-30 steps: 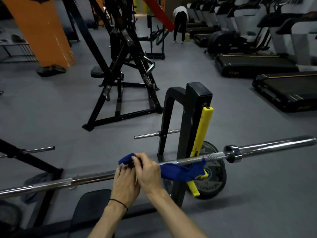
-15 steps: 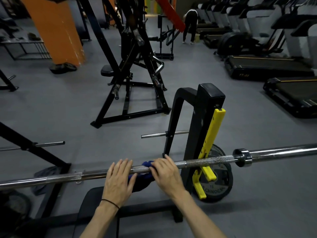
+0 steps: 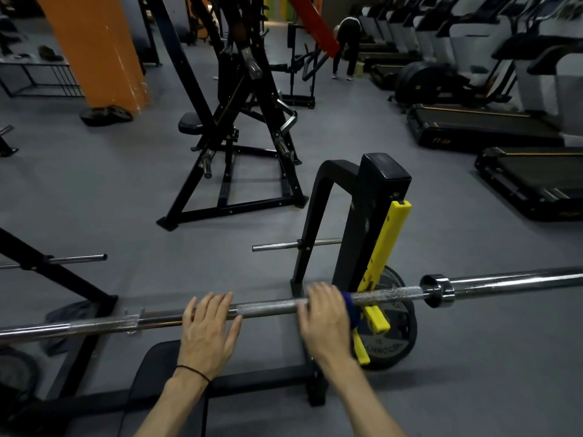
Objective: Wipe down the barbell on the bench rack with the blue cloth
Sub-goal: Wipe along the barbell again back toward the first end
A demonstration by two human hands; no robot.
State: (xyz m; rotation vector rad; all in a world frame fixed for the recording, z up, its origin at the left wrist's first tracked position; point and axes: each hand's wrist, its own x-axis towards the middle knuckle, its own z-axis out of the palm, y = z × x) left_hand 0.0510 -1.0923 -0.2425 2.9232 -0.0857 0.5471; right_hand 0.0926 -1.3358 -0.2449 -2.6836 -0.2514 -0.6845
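A: How many hands are working on the barbell (image 3: 268,309)?

B: Two. The left hand (image 3: 208,329) is lying over the bar with its fingers straight and slightly spread, gripping nothing. One black band (image 3: 192,372) is circling its wrist. The right hand (image 3: 325,320) is curling its fingers over the bar, just beside the bench rack upright (image 3: 372,216).

A: And where is the blue cloth (image 3: 350,310) lying?

B: There is one cloth. It is sitting wrapped round the bar under the right hand, which is gripping it; only a strip of blue is showing at the hand's outer edge.

A: How is the bar sitting?

B: It is running across the view from left to right, above one black bench pad (image 3: 164,367). It is crossing one yellow catch (image 3: 386,247) mounted on the upright. One chrome collar (image 3: 437,290) is ringing the bar to the right of that catch.

A: What else is showing?

B: One weight plate (image 3: 397,339) is sitting low beside the upright, partly hidden by the catch and the bar. Two chrome storage pegs (image 3: 296,244) are pointing left, one at the upright and one at the far left. Two treadmills (image 3: 473,127) are lying nearest on the right. One person (image 3: 347,42) is bending forward far down the room — well apart from one orange pillar (image 3: 101,48).
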